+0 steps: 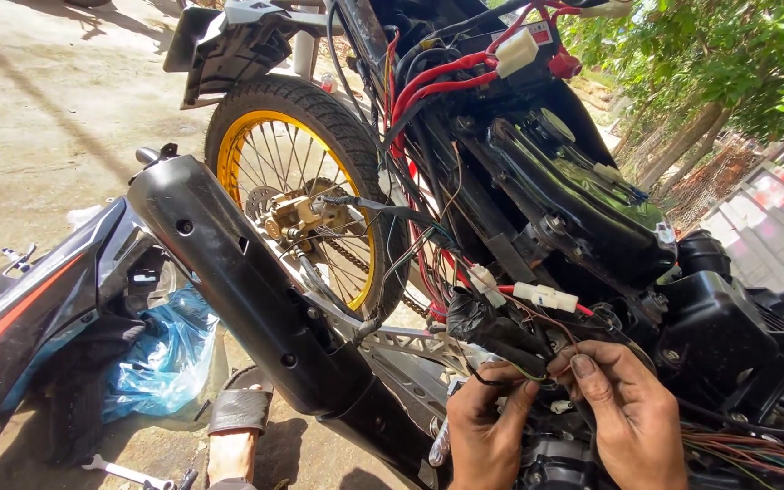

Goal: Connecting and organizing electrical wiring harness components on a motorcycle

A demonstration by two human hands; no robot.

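Step in hand: wiring work at harness (501, 340). L hand (483, 426) and R hand (623, 413) both pinch thin wires. White connector (546, 296) just above. Next, likely: steady fine finger control.

The glossy black plastic-looking exhaust cover (256, 290) lies beside a gold-painted metal rim (256, 136) with thin bright spokes and a matt, ribbed rubber tyre (319, 104), near crinkled blue plastic bag (161, 363), smooth red-sheathed cables (433, 82) and rough concrete ground (47, 109).
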